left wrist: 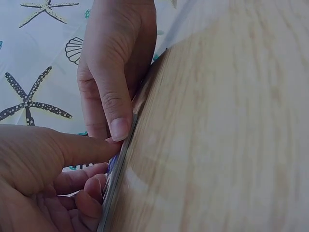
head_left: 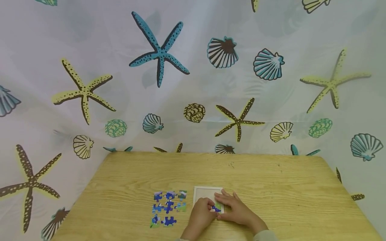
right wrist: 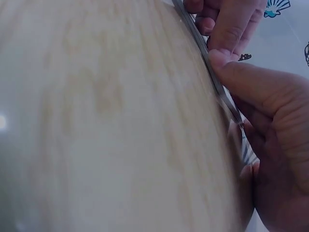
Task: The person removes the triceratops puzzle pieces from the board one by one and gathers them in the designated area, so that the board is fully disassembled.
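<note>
A shallow puzzle tray (head_left: 208,188) with a pale rim lies flat on the table. Blue and green puzzle pieces (head_left: 216,208) are in its lower right corner. My left hand (head_left: 200,214) reaches over the tray with curled fingers and pinches a puzzle piece there, mostly hidden by the fingers. My right hand (head_left: 236,209) holds the tray at its right side, thumb at the near corner and fingers spread towards the far end. Both thumbs meet by the tray's near edge (left wrist: 119,166) in the left wrist view. The right thumb (right wrist: 241,77) shows in the right wrist view.
Several loose puzzle pieces (head_left: 168,206), blue, white and green, lie in rough rows left of the tray. The wooden table (head_left: 301,194) extends around them. A cloth (head_left: 193,77) printed with starfish and shells hangs behind and at both sides.
</note>
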{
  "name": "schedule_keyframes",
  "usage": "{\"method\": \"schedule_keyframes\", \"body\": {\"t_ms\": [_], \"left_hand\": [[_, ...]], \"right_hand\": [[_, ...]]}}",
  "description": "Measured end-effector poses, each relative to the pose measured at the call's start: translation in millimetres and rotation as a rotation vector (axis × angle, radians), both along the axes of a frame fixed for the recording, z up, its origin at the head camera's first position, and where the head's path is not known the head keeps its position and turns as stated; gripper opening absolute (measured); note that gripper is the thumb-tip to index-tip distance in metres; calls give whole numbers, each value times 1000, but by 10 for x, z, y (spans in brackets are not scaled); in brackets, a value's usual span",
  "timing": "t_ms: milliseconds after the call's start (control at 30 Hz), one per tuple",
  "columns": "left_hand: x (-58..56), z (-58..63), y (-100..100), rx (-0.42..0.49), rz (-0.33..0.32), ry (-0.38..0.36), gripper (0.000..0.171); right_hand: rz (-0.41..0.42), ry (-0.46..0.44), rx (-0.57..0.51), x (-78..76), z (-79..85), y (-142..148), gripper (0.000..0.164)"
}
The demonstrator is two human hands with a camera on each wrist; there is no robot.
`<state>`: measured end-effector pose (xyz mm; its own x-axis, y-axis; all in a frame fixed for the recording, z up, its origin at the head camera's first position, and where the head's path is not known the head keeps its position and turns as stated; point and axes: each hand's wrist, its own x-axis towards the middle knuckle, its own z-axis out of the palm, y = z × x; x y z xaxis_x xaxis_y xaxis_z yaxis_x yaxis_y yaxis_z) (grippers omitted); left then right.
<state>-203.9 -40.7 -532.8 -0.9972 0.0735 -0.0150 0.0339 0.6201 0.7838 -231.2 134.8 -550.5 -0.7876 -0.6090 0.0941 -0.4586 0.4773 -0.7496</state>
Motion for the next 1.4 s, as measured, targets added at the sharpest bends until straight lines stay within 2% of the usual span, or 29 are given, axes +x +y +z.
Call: {"method": "schedule_keyframes", "body": {"t_ms": [400,800,1067,1233,1400], "left_hand": [[16,16,13,-42,0,-10,27],[49,-22,1,-57,1,87,29],[54,-46,7,-49,17,105,26],[46,-63,3,-13,16,119,16],[39,-111,-35,119,12,137,10]], "right_hand": [[-2,3,-1,5,-28,-11,69],[0,19,-1,-8,-25,-8,69],[-4,16,-8,-4,-29,-14,68],[-9,23,-11,1,-22,-14,67],[-15,21,-10,1,-30,-16,67]]}}
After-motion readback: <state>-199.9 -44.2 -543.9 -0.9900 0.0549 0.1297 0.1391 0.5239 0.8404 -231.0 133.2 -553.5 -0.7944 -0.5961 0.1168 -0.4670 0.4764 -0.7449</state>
